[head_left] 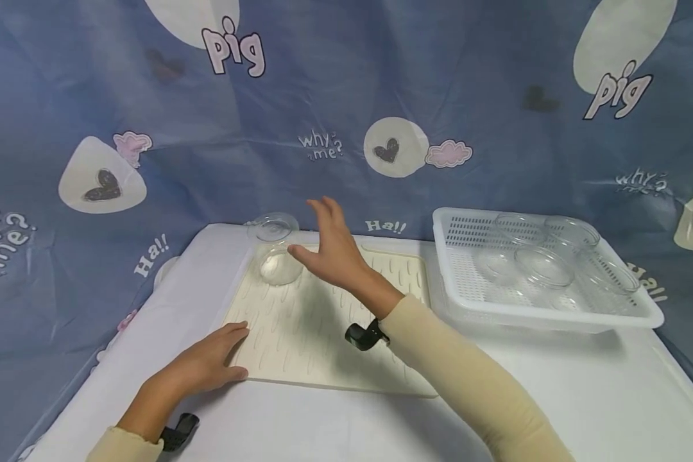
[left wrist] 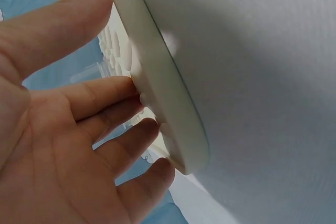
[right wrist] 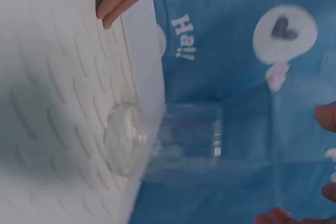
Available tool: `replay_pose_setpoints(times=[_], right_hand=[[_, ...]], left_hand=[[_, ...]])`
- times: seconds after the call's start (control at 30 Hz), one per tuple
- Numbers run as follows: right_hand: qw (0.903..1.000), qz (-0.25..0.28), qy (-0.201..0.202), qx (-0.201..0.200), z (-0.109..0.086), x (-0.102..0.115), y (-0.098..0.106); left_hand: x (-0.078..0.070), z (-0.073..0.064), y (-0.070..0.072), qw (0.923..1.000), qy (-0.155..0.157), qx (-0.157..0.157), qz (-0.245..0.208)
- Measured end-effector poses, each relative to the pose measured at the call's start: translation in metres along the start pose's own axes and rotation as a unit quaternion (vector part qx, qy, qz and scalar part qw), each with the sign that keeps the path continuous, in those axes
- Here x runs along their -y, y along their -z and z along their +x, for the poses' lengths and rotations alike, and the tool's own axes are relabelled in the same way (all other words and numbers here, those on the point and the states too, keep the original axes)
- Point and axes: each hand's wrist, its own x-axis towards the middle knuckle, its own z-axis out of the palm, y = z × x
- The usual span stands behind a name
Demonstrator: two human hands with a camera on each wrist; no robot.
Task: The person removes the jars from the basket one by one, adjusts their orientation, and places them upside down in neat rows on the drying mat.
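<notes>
A cream drying mat [head_left: 323,333] with raised oblong ridges lies on the white table. My left hand [head_left: 205,362] rests at its near left corner; in the left wrist view the fingertips [left wrist: 152,129] and thumb are right at the mat's edge. On the mat's far left stands a clear cup [head_left: 280,269], see-through and broader at its bottom in the right wrist view. My right hand [head_left: 336,253] hovers above the mat just right of the cup, its fingers spread and apart from it, with nothing in its grasp.
A white plastic basket [head_left: 456,289] with slotted walls stands at the right, holding several clear cups [head_left: 545,266]. Behind the table hangs a blue printed cloth [head_left: 335,83]. Each wrist wears a black strapped device [head_left: 362,335].
</notes>
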Motion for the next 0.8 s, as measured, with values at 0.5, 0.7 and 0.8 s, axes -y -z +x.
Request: replay_pose_setpoints(times=[0.5,0.7,0.8], right_hand=[[0.9943,-0.105,0.016,-0.002,-0.071,-0.014,0.104],[0.9865,-0.151,-0.064,-0.002,-0.098,-0.043,0.170],[0.9837,-0.158,-0.085,-0.008,-0.113,-0.060,0.196]], left_hand=[[-0.005,0.000,0.003,1.0000,-0.003,0.001,-0.009],[-0.006,-0.002,0.001,1.0000,0.000,0.003,-0.008],[-0.005,-0.002,0.001,1.0000,0.001,0.002,-0.006]])
